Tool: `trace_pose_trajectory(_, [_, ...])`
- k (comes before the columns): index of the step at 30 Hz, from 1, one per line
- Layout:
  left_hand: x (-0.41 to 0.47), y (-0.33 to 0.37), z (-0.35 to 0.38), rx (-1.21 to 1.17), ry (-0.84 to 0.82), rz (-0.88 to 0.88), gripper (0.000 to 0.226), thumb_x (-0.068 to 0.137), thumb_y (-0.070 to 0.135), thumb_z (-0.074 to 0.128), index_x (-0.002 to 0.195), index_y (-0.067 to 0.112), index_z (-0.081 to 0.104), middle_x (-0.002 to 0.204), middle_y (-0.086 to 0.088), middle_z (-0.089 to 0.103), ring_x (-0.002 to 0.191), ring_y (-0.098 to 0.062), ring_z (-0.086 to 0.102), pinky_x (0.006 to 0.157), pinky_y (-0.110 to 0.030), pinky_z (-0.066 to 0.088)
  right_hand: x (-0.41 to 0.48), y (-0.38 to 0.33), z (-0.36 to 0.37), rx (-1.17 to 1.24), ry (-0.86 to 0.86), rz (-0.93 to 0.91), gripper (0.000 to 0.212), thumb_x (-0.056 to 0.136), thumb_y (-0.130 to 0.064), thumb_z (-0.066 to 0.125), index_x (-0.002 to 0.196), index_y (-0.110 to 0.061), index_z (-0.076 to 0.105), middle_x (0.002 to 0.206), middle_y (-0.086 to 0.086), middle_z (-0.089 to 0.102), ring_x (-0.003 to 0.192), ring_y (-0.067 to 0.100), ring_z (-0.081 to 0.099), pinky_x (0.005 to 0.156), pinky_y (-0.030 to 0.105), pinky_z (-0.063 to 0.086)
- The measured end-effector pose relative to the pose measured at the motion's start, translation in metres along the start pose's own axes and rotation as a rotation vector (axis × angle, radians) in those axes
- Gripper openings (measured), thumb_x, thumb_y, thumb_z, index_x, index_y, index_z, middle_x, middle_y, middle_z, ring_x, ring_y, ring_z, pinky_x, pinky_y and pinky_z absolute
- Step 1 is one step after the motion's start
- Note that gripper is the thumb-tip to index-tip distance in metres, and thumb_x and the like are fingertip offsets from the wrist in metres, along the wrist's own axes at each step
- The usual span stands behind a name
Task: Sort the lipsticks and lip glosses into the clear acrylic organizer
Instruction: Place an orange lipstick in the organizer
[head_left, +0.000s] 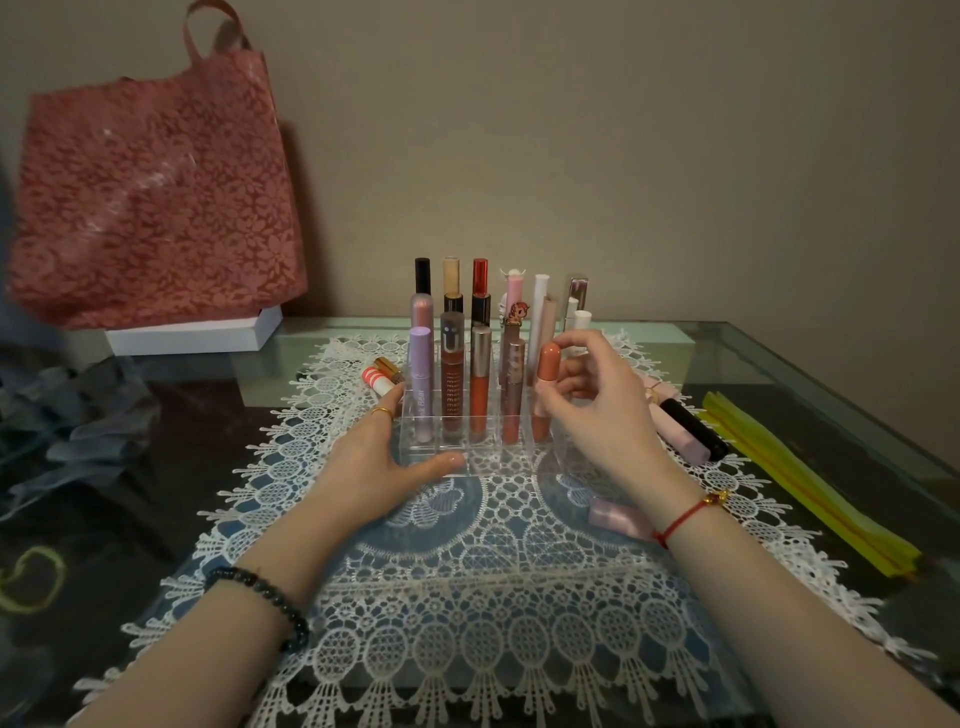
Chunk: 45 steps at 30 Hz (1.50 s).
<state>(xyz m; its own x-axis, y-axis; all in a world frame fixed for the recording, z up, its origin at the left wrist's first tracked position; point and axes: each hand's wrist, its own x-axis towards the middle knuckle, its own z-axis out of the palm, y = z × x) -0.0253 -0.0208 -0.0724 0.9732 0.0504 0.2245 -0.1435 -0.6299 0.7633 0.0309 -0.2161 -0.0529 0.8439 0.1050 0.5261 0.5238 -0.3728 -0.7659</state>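
The clear acrylic organizer (485, 464) stands on a white lace mat (467, 597), with several lipsticks and glosses upright in its slots. My right hand (597, 410) pinches a peach-capped lip tube (546, 387) that stands in a front-row slot on the right. My left hand (387, 457) rests flat against the organizer's front left corner, fingers straight. Loose tubes lie around: a red-striped one (376, 383) and a gold one (388, 367) at the left, a pink tube (621, 518) under my right wrist, and a black tube (693, 427) and a pale pink tube (680, 439) at the right.
A pink floral tote bag (156, 197) sits on a white box (192, 335) at the back left. Yellow strips (800, 483) lie along the glass table's right edge. Grey-blue fabric (67, 415) is bunched at the left. The wall is close behind the organizer.
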Motion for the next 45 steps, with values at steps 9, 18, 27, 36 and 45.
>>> trace_pose_trajectory(9, [0.0,0.0,-0.001,0.026,-0.003,-0.006,0.106,0.05,0.057,0.064,0.14,0.025,0.019,0.127,0.003,0.052,0.104,-0.012,0.051,0.088,-0.027,0.037,0.001,0.001,0.0,-0.016,0.004,0.014,0.038,0.077,-0.008,0.065,0.105,-0.029,0.049,0.085,-0.006,0.058,0.075,0.004,0.058,0.058,0.012,0.049])
trace_pose_trajectory(18, [-0.001,0.001,0.0,0.012,0.003,0.0,0.099,0.056,0.05,0.069,0.139,0.026,0.021,0.117,0.008,0.055,0.097,-0.009,0.053,0.083,-0.026,0.038,0.0,-0.001,0.0,-0.029,-0.005,0.017,0.039,0.078,-0.009,0.064,0.109,-0.027,0.048,0.086,-0.006,0.057,0.077,0.003,0.056,0.058,0.014,0.047])
trace_pose_trajectory(27, [-0.002,0.0,0.001,-0.031,-0.004,-0.019,0.101,0.052,0.053,0.067,0.139,0.028,0.02,0.119,0.007,0.056,0.101,-0.013,0.055,0.084,-0.028,0.038,-0.002,-0.005,-0.006,-0.06,0.047,0.0,0.04,0.076,-0.013,0.067,0.107,-0.027,0.047,0.088,-0.009,0.055,0.08,0.0,0.054,0.062,0.008,0.046])
trace_pose_trajectory(36, [0.001,-0.003,0.002,0.0,0.001,-0.03,0.1,0.057,0.052,0.071,0.139,0.027,0.019,0.119,0.006,0.057,0.094,-0.009,0.055,0.078,-0.024,0.039,-0.004,-0.047,-0.049,-0.041,0.062,-0.06,0.04,0.076,-0.02,0.069,0.108,-0.033,0.047,0.093,-0.009,0.059,0.082,0.002,0.058,0.067,0.014,0.05])
trace_pose_trajectory(45, [0.001,-0.004,0.002,-0.015,0.003,0.003,0.1,0.055,0.053,0.071,0.138,0.028,0.021,0.106,0.017,0.054,0.088,-0.003,0.053,0.079,-0.024,0.038,-0.048,-0.043,-0.085,-0.472,-0.411,-0.064,0.045,0.074,-0.031,0.066,0.115,-0.038,0.047,0.102,-0.023,0.051,0.089,-0.011,0.048,0.071,0.004,0.042])
